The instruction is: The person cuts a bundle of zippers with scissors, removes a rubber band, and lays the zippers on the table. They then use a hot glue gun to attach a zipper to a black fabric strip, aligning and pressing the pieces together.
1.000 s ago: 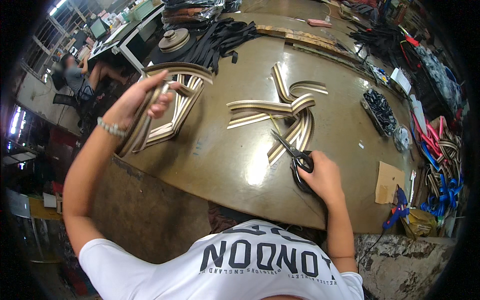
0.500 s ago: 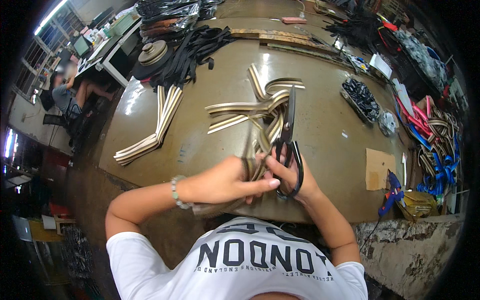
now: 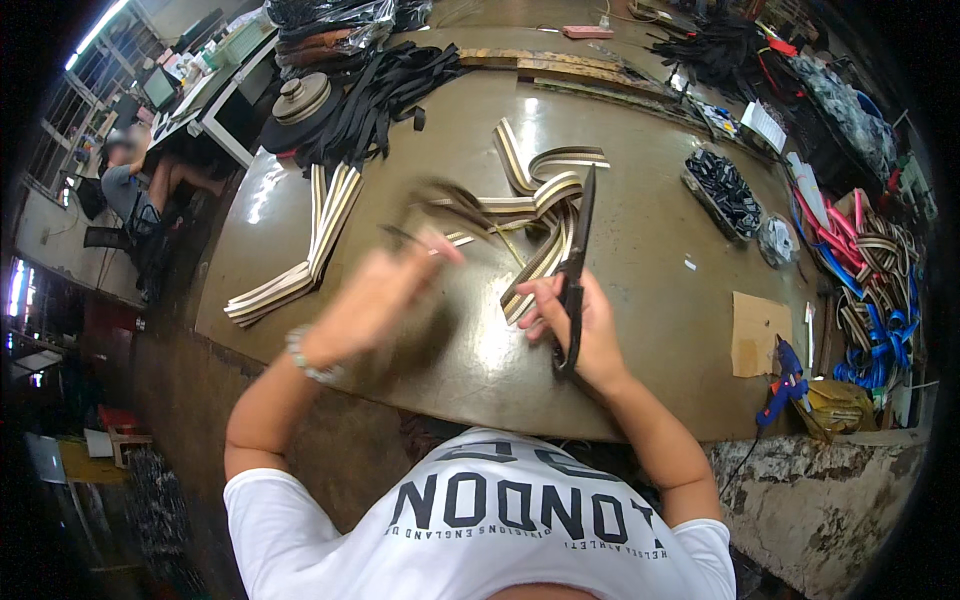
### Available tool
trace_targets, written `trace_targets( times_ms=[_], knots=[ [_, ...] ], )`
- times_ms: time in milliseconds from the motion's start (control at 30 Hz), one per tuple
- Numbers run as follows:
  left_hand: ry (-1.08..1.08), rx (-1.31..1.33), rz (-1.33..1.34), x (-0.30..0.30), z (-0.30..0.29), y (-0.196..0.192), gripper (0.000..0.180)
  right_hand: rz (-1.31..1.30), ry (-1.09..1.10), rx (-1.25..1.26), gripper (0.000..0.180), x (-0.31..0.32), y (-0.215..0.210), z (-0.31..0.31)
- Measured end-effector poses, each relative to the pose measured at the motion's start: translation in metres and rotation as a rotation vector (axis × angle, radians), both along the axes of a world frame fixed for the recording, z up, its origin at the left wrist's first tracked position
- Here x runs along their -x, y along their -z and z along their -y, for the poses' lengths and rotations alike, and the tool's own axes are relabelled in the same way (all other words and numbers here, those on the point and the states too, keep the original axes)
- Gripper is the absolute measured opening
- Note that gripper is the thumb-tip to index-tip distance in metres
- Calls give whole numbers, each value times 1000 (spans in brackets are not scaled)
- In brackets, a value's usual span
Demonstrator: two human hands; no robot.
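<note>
My right hand (image 3: 585,325) holds a pair of black-handled scissors (image 3: 577,250), blades pointing away from me over the table. Just beyond its fingertips lies a loose heap of brown, cream and black striped webbing (image 3: 530,207), several strips crossing and curling. My left hand (image 3: 385,295) is smeared by motion, left of the heap. Close to its fingers a blurred strip end rises off the table; whether the fingers grip it is unclear. Farther left, a bundle of folded striped strips (image 3: 322,250) lies bent at an angle.
Black straps (image 3: 400,95) and a webbing roll (image 3: 302,100) sit at the far left of the table (image 3: 640,390). To the right are a tray of black buckles (image 3: 722,195), a cardboard piece (image 3: 760,335) and a blue glue gun (image 3: 785,380). A person (image 3: 130,180) sits at the far left.
My left hand has moved away from the right hand, up and left. The webbing between the hands is gone from there. The scissors stay in my right hand, now turned more edge-on.
</note>
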State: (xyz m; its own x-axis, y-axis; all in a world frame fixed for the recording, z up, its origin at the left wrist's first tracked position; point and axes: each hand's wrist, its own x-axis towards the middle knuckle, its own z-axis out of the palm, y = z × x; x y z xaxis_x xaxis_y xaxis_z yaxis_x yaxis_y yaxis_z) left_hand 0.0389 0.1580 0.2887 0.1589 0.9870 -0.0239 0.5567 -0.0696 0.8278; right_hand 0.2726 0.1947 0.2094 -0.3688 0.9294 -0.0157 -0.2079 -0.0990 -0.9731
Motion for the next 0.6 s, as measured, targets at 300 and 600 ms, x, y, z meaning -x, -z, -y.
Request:
trace_targets(
  times_ms=[300,600],
  knots=[
    [-585,17,-1358,140,-4,34,55,36,100,-30,21,-17,1,-10],
    [-543,331,-1378,122,17,54,101,-175,176,-45,42,-26,4,-15]
  ],
)
